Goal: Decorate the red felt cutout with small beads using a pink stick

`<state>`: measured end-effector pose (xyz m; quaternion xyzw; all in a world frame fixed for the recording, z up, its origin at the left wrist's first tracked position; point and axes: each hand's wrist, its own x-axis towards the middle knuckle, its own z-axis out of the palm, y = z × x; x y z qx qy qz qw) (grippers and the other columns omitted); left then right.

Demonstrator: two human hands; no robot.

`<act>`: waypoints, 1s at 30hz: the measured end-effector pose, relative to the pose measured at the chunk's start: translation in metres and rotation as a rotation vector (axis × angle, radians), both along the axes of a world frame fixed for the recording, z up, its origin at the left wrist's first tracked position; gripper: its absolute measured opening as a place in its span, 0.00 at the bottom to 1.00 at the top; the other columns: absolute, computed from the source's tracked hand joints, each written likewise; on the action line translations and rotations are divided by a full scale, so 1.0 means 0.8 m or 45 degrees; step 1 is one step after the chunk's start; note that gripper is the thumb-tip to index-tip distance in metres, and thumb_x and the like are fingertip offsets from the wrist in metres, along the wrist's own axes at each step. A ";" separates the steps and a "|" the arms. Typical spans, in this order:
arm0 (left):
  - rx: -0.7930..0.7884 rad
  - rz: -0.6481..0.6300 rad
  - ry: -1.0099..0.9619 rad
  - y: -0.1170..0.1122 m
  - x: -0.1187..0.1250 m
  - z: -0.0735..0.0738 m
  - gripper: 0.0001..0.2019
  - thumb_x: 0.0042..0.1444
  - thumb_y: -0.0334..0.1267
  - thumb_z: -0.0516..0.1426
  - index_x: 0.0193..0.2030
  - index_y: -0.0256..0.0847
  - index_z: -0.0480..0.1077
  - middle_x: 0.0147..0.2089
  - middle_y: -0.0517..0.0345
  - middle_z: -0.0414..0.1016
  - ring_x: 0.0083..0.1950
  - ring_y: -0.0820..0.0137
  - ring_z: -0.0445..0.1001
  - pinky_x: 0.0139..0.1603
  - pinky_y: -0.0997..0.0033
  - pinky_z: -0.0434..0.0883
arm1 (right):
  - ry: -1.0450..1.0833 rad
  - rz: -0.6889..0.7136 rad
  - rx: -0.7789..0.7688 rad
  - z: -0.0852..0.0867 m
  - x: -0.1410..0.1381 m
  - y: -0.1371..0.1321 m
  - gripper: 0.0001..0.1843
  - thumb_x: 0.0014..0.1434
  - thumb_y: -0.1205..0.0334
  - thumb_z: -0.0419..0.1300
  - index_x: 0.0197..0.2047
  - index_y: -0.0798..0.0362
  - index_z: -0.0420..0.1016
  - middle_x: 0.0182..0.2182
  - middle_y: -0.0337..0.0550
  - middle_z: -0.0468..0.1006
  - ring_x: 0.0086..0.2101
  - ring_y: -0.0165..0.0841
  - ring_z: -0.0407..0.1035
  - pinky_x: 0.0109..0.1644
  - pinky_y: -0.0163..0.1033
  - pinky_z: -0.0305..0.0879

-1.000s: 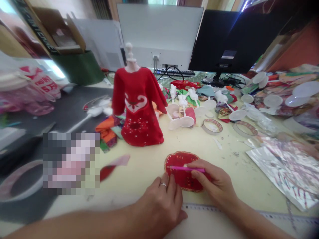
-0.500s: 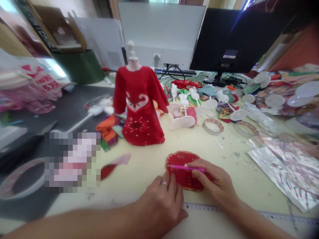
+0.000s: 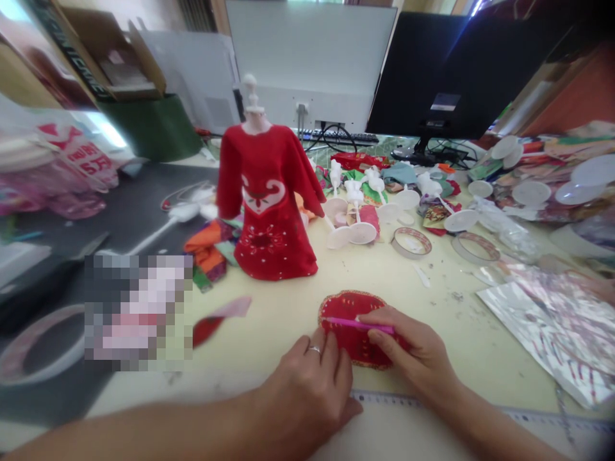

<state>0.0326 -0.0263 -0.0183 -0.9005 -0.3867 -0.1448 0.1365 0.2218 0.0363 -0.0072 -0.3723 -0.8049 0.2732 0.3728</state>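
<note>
Red cloth (image 3: pixel 358 346) touches curled left hand (image 3: pixel 312 381), right grip (image 3: pixel 416 349) pinching pink pen (image 3: pixel 361 324), box (image 3: pixel 108 54) atop green bin (image 3: pixel 154 128).

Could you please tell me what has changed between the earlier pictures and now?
Nothing was taken hold of or let go, and no clear movement shows beyond a slight shift of the view. The right hand still holds the pink pen-like tool over the red fabric piece; the left hand stays at its near edge. The red dress stands as before.
</note>
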 end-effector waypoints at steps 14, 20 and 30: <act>-0.062 0.015 0.027 0.000 0.000 0.002 0.22 0.58 0.47 0.52 0.45 0.25 0.69 0.43 0.33 0.74 0.44 0.49 0.74 0.38 0.56 0.72 | 0.015 0.051 0.091 0.002 -0.002 0.000 0.09 0.59 0.65 0.57 0.42 0.49 0.75 0.34 0.41 0.80 0.35 0.32 0.75 0.38 0.35 0.73; -0.057 0.009 0.003 0.001 0.000 0.003 0.22 0.58 0.47 0.53 0.45 0.26 0.69 0.44 0.35 0.74 0.45 0.50 0.73 0.44 0.54 0.70 | -0.005 0.064 0.100 0.000 -0.001 0.000 0.10 0.59 0.65 0.56 0.43 0.49 0.75 0.35 0.42 0.80 0.36 0.32 0.75 0.40 0.36 0.73; -0.076 0.056 -0.026 0.002 -0.002 0.002 0.21 0.58 0.47 0.52 0.47 0.27 0.68 0.44 0.36 0.74 0.46 0.51 0.73 0.46 0.54 0.69 | 0.002 0.064 0.138 0.003 -0.001 -0.001 0.09 0.59 0.65 0.57 0.43 0.49 0.76 0.34 0.42 0.81 0.35 0.33 0.75 0.40 0.36 0.74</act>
